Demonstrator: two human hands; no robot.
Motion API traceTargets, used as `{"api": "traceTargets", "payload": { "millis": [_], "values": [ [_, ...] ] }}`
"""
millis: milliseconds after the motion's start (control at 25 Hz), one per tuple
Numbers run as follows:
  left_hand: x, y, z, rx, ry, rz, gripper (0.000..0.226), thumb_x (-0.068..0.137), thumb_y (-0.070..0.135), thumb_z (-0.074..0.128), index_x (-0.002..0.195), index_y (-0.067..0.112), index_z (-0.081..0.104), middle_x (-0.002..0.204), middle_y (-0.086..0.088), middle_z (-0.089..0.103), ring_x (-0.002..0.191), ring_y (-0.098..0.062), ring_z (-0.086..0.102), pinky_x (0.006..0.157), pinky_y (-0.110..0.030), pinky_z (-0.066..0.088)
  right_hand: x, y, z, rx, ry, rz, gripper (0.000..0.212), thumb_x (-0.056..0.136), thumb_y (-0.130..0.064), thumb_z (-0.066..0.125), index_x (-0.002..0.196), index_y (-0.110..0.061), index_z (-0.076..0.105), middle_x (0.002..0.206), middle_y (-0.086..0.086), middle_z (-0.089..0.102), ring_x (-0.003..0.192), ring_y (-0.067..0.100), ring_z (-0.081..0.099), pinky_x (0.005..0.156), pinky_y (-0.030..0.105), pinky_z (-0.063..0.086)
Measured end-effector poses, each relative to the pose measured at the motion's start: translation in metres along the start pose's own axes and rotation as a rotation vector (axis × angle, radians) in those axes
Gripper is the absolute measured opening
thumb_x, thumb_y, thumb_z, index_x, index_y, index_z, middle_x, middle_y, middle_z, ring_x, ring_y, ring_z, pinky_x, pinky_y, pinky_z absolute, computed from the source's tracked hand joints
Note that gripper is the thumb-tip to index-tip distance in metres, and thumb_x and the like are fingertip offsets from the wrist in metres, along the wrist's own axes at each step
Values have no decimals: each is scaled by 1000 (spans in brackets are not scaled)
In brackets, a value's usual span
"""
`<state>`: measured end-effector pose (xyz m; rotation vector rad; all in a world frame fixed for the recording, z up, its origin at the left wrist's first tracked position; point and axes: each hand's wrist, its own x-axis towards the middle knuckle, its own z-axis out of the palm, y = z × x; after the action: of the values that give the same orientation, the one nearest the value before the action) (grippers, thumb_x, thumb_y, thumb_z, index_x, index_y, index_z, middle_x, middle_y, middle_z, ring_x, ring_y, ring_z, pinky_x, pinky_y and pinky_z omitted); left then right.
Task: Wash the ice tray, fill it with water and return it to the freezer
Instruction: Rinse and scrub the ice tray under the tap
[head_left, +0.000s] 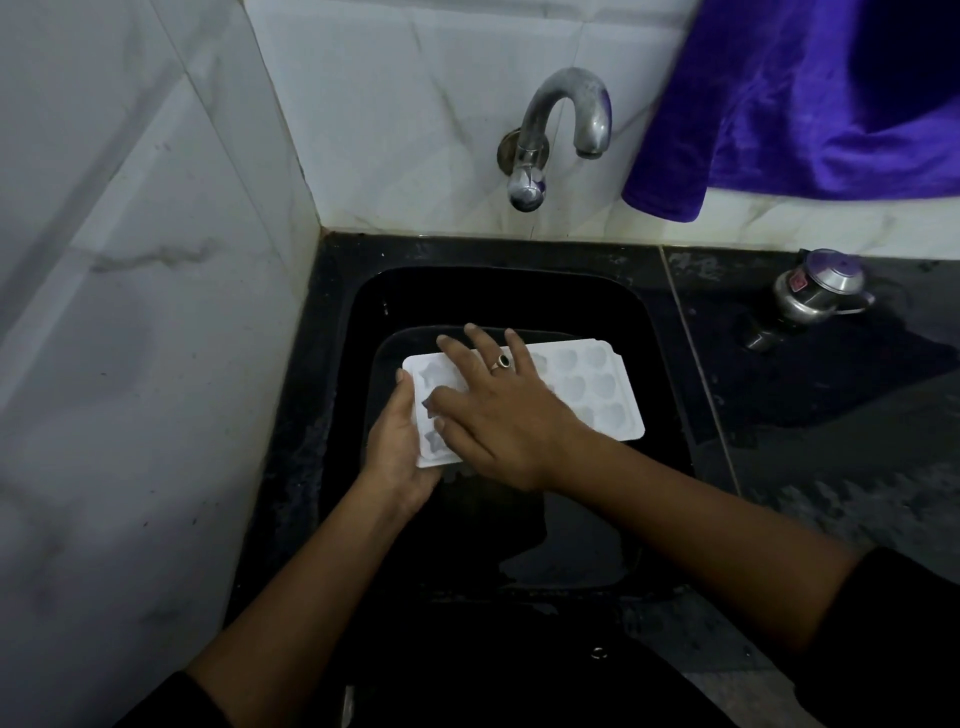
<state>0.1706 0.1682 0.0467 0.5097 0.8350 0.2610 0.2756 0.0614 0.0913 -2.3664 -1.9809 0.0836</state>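
Observation:
A white ice tray (597, 395) with star- and shell-shaped cells is held flat over the black sink (519, 291). My left hand (397, 449) grips the tray's left end from below and the side. My right hand (498, 410), with a ring on one finger, lies palm down across the tray's left half, fingers spread on the cells. The cells under that hand are hidden. A metal tap (558, 130) curves out of the wall above the sink, and no water runs from it.
White marble walls rise to the left and behind. A blue cloth (800, 98) hangs at the upper right. On the wet black counter to the right stands a small steel vessel (818, 293) with a lid.

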Motion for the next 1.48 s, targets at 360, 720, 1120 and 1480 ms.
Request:
{"api": "traceTargets", "payload": {
  "millis": [360,720,1120,1480],
  "values": [
    [2,8,-22,-52,-20,79,70,106,61,31,142,7,57,134,-22,68,123,-40,67,101,-59,53,-28,26,6,16,-55,-13,54,107,-51,21,160,-38,27,171,15,13,158,39,5,124,64,3],
    [2,4,-14,-5,-39,58,68,106,61,29,135,9,61,129,-20,71,111,-35,73,84,-49,63,-14,16,4,28,-22,23,46,106,-50,26,142,-33,50,170,16,17,157,40,7,123,66,4],
    [7,1,-20,-25,-50,66,70,106,62,32,144,8,56,137,-21,67,125,-36,66,102,-53,53,-7,5,4,45,-28,58,46,106,-50,28,132,-25,56,169,17,17,157,40,9,122,67,11],
    [11,2,-27,-21,-23,76,71,105,62,34,148,9,54,139,-20,66,129,-38,63,108,-55,48,-11,-5,8,46,-44,57,51,106,-51,25,139,-23,53,170,17,15,158,40,7,122,67,10]
  ]
}}
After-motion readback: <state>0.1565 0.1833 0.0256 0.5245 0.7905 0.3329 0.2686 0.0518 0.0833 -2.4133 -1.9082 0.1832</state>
